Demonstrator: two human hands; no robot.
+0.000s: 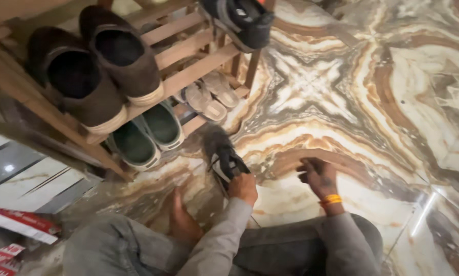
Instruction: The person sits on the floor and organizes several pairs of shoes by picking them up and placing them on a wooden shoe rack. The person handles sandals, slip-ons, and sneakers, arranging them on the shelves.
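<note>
My left hand [243, 187] grips the heel end of a black sneaker with white trim [222, 156], which rests toe-away on the marble floor just in front of a wooden shoe rack [188, 75]. To the right, my right hand [317, 176] hovers low over the floor with its fingers loosely bent and nothing in them; an orange band is on its wrist. It is about a hand's width from the sneaker. Both arms wear grey sleeves. My bare foot [182, 221] lies on the floor left of the left hand.
The slatted rack holds a brown slip-on pair [99, 66] on an upper shelf, a grey-green pair [146, 134] and beige sandals [209, 96] lower down, and a dark sneaker [242, 20] at the top right. Red and white boxes [17, 227] lie at the lower left. Veined marble floor [372, 87] spreads right.
</note>
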